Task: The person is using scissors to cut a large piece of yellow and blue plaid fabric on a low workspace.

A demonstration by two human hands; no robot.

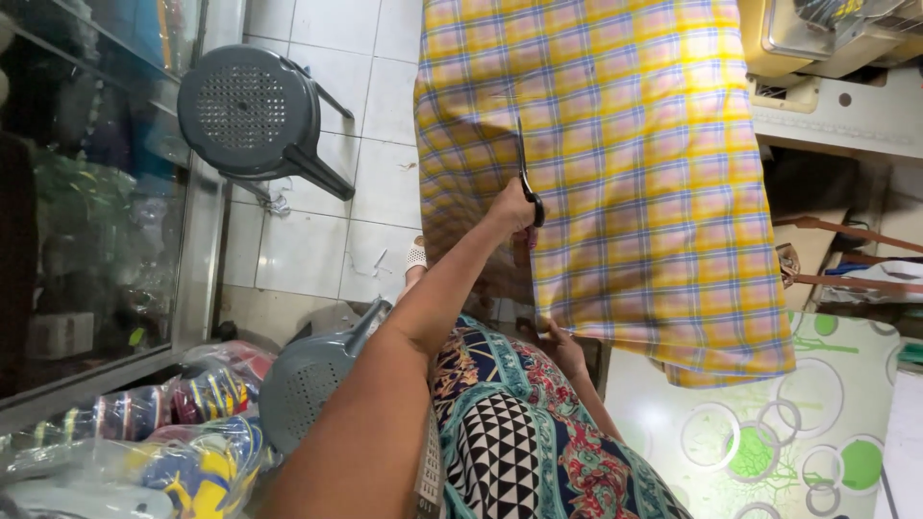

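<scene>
Two hands work on one length of yellow plaid cloth (625, 183) that drapes over the edge of a surface (769, 452) covered in a green-circle pattern; the left hand (511, 210) has its fingers closed through the handles of dark scissors (525, 173), blades pointing away into the fabric; the right hand (562, 348) pinches the cloth's near edge (its fingertips partly hidden beneath the fold); a grey plastic stool (252, 111) stands on the white tiled floor (385, 86), well apart; bagged goods (183, 423) lie nearby.
</scene>
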